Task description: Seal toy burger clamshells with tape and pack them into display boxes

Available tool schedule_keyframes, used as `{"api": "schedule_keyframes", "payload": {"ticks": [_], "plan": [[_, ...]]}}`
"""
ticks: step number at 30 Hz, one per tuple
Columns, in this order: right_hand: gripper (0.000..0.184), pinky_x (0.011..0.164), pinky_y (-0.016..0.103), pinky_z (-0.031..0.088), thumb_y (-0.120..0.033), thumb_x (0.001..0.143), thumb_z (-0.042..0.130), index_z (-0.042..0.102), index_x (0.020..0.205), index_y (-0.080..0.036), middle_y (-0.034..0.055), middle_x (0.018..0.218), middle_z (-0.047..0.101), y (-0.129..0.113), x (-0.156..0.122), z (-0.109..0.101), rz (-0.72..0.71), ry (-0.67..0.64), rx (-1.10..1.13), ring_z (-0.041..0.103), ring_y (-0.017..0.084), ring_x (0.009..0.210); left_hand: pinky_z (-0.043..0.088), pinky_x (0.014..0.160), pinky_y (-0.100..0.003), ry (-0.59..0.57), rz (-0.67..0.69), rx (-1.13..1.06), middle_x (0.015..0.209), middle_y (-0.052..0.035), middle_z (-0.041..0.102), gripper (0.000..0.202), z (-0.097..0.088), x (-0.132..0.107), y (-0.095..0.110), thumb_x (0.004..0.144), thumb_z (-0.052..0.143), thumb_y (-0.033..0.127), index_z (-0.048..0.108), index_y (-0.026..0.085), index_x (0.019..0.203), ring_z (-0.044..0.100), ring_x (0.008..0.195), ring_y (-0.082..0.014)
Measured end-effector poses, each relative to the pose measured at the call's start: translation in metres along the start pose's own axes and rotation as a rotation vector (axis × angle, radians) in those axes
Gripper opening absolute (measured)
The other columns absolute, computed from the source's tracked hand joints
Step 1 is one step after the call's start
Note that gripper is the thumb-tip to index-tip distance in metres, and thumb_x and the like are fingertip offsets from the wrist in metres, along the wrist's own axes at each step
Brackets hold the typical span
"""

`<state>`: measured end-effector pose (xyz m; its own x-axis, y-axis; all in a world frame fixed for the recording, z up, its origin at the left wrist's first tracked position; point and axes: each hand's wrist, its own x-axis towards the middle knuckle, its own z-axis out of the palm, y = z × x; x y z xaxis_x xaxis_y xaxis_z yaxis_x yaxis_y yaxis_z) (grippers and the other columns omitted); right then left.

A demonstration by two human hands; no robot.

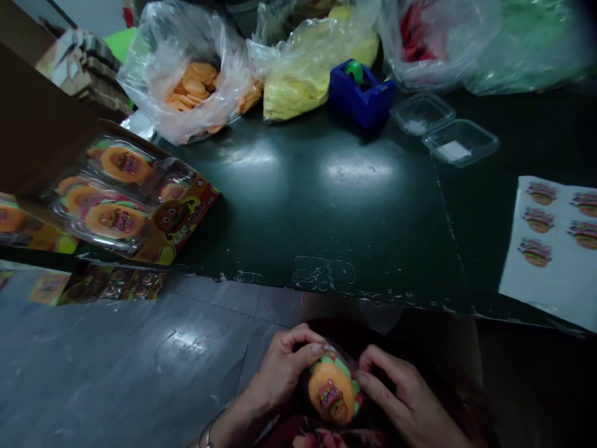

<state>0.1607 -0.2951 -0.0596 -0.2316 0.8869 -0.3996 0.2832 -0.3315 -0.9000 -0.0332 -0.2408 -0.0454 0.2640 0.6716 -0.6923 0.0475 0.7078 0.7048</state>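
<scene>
Below the table's near edge, both my hands hold one burger-shaped toy point(332, 389) in a clear plastic shell, orange on top with a sticker on it. My left hand point(280, 373) curls round its left side, fingers closed over the top. My right hand point(401, 398) presses against its right side with bent fingers. The toy sits over my lap.
A display box point(186, 214) with several packed burger toys lies at the table's left. At the back are bags of orange pieces point(191, 84) and yellow pieces point(298, 81), a blue tape dispenser point(361, 93) and two clear shells point(459, 143). A sticker sheet point(555, 249) lies at right.
</scene>
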Motion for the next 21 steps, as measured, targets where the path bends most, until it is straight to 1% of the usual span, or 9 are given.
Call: {"api": "schedule_keyframes", "payload": {"ticks": [3,6,10,13,15,17,19,21], "plan": [[0.025,0.058,0.022,0.042,-0.038,0.090,0.050,0.050,0.070,-0.022,-0.0022,0.067,0.058,0.007,-0.008,0.000,-0.080,0.021,-0.077,0.054,0.014,0.061,0.037,0.059,-0.021,0.083,0.041,-0.109,0.070,0.0012,0.055,0.026,-0.002,-0.005,-0.003,0.064,0.078,0.039,0.073,0.014,0.069,0.048,0.063,-0.0103],[0.030,0.053,0.021,0.039,-0.038,0.093,0.045,0.047,0.067,-0.022,-0.0037,0.061,0.053,0.006,-0.010,0.000,-0.114,0.045,-0.085,0.050,0.012,0.055,0.038,0.061,-0.021,0.120,0.090,-0.174,0.072,0.0012,0.055,0.024,0.002,-0.006,-0.008,0.065,0.080,0.037,0.073,0.015,0.069,0.048,0.065,-0.0097],[0.037,0.051,0.022,0.034,-0.039,0.095,0.040,0.041,0.062,-0.022,-0.0046,0.057,0.043,0.000,-0.008,-0.004,-0.192,0.079,-0.073,0.044,0.011,0.051,0.038,0.061,-0.020,0.101,0.120,-0.270,0.071,0.0022,0.054,0.024,0.011,-0.005,-0.018,0.066,0.080,0.036,0.071,0.015,0.068,0.047,0.064,-0.0086],[0.042,0.050,0.023,0.033,-0.044,0.095,0.038,0.039,0.060,-0.021,-0.0044,0.057,0.039,0.001,-0.006,-0.012,-0.132,0.056,-0.043,0.040,0.011,0.053,0.038,0.062,-0.021,0.057,0.102,-0.280,0.068,0.0020,0.056,0.028,0.014,-0.005,-0.022,0.066,0.080,0.039,0.068,0.014,0.069,0.048,0.063,-0.0096],[0.044,0.051,0.023,0.033,-0.047,0.094,0.038,0.041,0.059,-0.021,-0.0039,0.057,0.039,0.002,-0.005,-0.019,-0.085,0.006,-0.025,0.040,0.012,0.054,0.039,0.063,-0.022,0.000,0.052,-0.256,0.069,0.0013,0.058,0.030,0.014,-0.006,-0.018,0.067,0.079,0.041,0.067,0.014,0.074,0.049,0.064,-0.0106],[0.045,0.052,0.023,0.034,-0.049,0.094,0.039,0.046,0.060,-0.020,-0.0031,0.058,0.044,0.001,-0.004,-0.027,-0.089,-0.043,-0.029,0.042,0.013,0.056,0.039,0.065,-0.023,-0.086,0.027,-0.166,0.073,0.0000,0.061,0.030,0.014,-0.008,-0.008,0.069,0.077,0.041,0.068,0.015,0.080,0.050,0.066,-0.0120],[0.044,0.055,0.024,0.035,-0.048,0.093,0.041,0.048,0.060,-0.020,-0.0028,0.059,0.047,-0.001,-0.006,-0.031,-0.124,-0.073,-0.059,0.044,0.013,0.057,0.039,0.067,-0.024,-0.152,0.064,-0.018,0.077,-0.0008,0.060,0.027,0.013,-0.011,0.003,0.072,0.074,0.040,0.071,0.015,0.082,0.051,0.070,-0.0129],[0.044,0.056,0.025,0.034,-0.047,0.093,0.041,0.047,0.059,-0.020,-0.0031,0.058,0.045,-0.001,-0.009,-0.031,-0.150,-0.102,-0.072,0.043,0.013,0.057,0.038,0.069,-0.024,-0.166,0.128,0.111,0.076,-0.0005,0.057,0.025,0.012,-0.015,0.007,0.073,0.073,0.039,0.073,0.014,0.078,0.050,0.072,-0.0131]]}}
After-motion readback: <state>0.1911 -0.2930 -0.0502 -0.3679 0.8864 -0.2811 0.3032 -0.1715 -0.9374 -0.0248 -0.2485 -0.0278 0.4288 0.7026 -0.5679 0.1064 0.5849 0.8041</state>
